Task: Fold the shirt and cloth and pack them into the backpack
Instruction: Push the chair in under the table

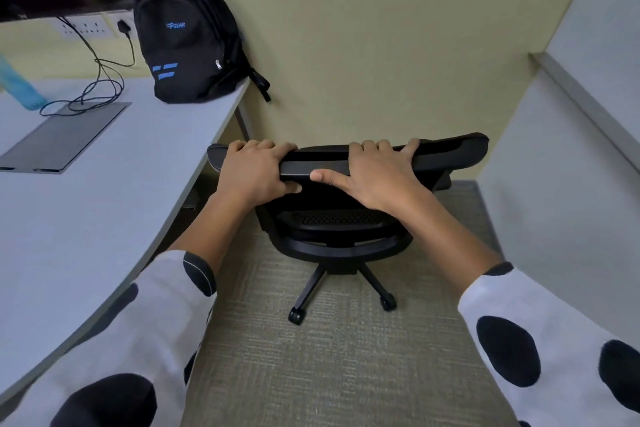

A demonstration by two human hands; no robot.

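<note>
Yellow wall [363, 28], grey desk [86, 218], carpet [346, 357], blk chair [346, 236].

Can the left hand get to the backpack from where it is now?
Probably yes: the backpack stands on the desk's far corner with nothing between, but the left hand must first let go of the chair.

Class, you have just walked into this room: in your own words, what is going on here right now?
A person in polka-dot sleeves grips the top of a black office chair's backrest with the left hand and right hand. A black backpack stands zipped at the desk's far corner against the wall. No shirt or cloth clearly shows, so folding and packing have not begun.
</note>
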